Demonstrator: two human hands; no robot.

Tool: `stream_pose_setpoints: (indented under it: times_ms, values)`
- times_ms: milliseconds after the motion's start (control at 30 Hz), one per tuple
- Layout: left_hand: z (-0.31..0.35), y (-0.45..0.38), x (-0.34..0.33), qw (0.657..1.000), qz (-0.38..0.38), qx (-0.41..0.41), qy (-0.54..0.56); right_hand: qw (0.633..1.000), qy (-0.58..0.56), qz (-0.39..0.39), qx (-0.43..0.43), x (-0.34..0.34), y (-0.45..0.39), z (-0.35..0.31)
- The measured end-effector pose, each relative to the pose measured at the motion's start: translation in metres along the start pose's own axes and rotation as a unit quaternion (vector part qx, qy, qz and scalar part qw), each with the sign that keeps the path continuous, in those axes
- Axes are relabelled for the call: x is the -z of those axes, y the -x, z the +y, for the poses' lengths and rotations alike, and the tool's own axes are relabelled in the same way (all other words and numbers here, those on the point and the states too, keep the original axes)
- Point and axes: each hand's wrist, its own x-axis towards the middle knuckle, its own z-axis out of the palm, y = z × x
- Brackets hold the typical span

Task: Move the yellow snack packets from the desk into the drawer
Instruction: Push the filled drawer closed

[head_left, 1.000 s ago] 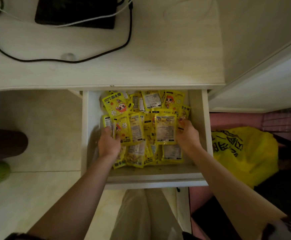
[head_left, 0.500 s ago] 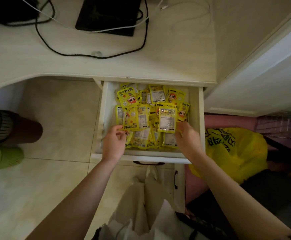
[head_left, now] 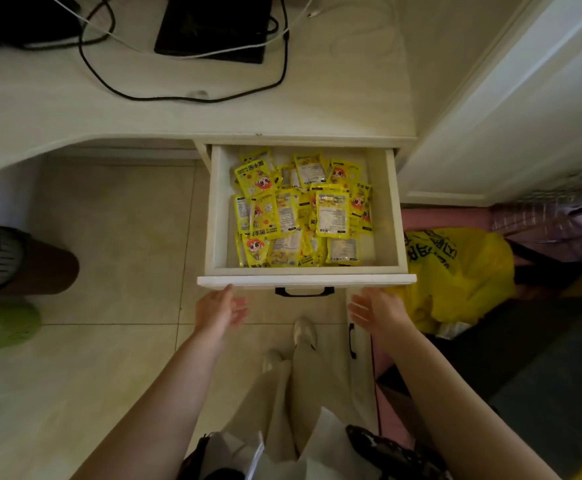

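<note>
Below the desk point(head_left: 192, 116), packets point(head_left: 303, 213) fill the open drawer point(head_left: 306, 279); left hand point(head_left: 221, 310) and right hand point(head_left: 376, 310) hover outside its front, fingers spread, empty.

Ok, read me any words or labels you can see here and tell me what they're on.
Yellow snack packets in the white open drawer: printed characters and white back labels, too small and blurred to read.
Crumpled yellow plastic bag on the floor: large dark characters, creased and upside down, not readable.
</note>
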Motion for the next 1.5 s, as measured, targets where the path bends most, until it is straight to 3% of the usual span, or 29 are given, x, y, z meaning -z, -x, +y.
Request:
stream_pose_setpoints:
  times_ms: [133, 367, 500, 567, 733, 833, 900, 933, 1067, 1500]
  values:
    - [0.014, -0.014, 0.001, 0.982, -0.074, 0.1, 0.144, 0.991, -0.096, -0.033, -0.088, -0.008, -0.015, -0.006]
    - [0.026, -0.029, -0.007, 0.926, -0.061, 0.157, 0.337, 0.968, -0.22, -0.041, -0.11, -0.015, -0.023, -0.026]
    - [0.022, -0.035, -0.013, 0.928, -0.054, 0.168, 0.329, 0.923, -0.347, -0.039, -0.161, -0.013, -0.01, -0.041]
    - [0.021, -0.039, -0.015, 0.922, -0.052, 0.165, 0.346, 0.913, -0.358, -0.035, -0.19, -0.016, -0.02, -0.043]
    - [0.024, -0.046, -0.016, 0.924, -0.038, 0.155, 0.347, 0.926, -0.329, 0.019, -0.183, -0.028, -0.039, -0.041]
    - [0.032, -0.045, -0.025, 0.93, -0.029, 0.141, 0.339, 0.944, -0.304, -0.015, -0.126, -0.03, -0.032, -0.048]
    - [0.037, -0.048, -0.03, 0.932, -0.022, 0.136, 0.335, 0.93, -0.334, -0.04, -0.148, -0.03, -0.032, -0.056]
    - [0.041, -0.05, -0.032, 0.933, -0.018, 0.132, 0.334, 0.942, -0.307, -0.048, -0.126, -0.031, -0.032, -0.06]
    - [0.054, -0.058, -0.037, 0.934, -0.016, 0.128, 0.332, 0.92, -0.346, 0.002, -0.187, -0.038, -0.051, -0.079]
    - [0.099, -0.086, -0.055, 0.937, -0.022, 0.103, 0.332, 0.949, -0.287, -0.009, -0.127, -0.062, -0.076, -0.115]
